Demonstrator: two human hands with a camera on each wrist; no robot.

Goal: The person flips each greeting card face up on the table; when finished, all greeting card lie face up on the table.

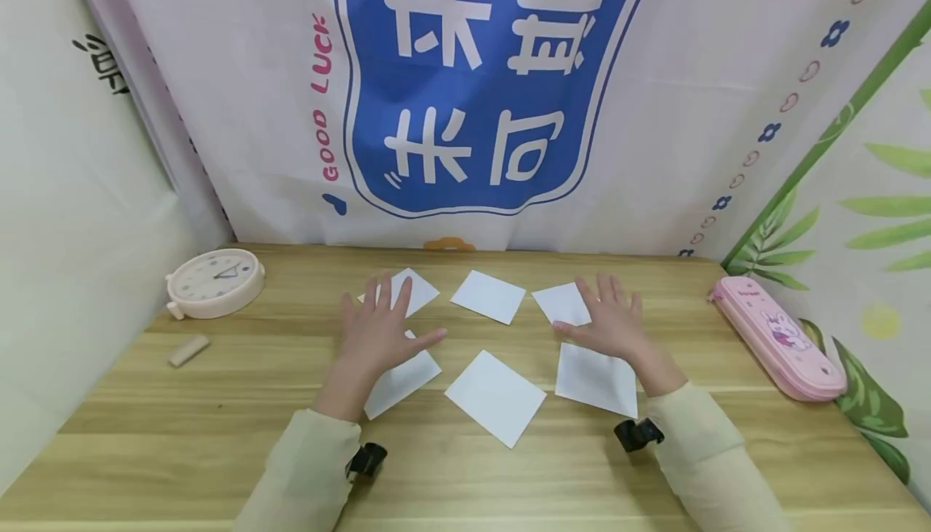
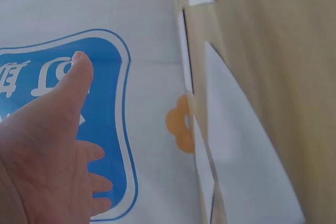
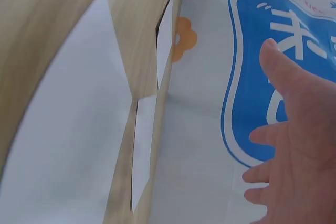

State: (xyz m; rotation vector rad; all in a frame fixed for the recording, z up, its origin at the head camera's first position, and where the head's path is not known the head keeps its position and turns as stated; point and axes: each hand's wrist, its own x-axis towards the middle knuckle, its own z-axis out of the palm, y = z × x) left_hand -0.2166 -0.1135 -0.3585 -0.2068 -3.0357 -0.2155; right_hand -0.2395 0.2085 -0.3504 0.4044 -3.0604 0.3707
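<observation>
Pale sleeves (image 1: 305,463) come in from the near edge, a black strapped device (image 1: 638,435) at each wrist. Above the worktop (image 1: 182,451), the left hand (image 1: 375,338) has its fingers apart and thumb out, holding nothing; from the head view it partly covers the far-left card (image 1: 419,293) and near-left card (image 1: 403,382). Likewise, the right hand (image 1: 609,323) hovers with fingers spread wide and nothing in them, overlapping the far-right card (image 1: 558,306) and near-right card (image 1: 595,378). Between the hands lie the far-middle card (image 1: 489,296) and near-middle card (image 1: 496,397), completing two rows of three plain white cards, set apart and turned at various angles. Off to the left sit a round clock (image 1: 216,283) and a small tan cylinder (image 1: 189,350); to the right, a pink pencil case (image 1: 781,338). Behind hangs a printed cloth (image 1: 647,152) with a blue panel.
</observation>
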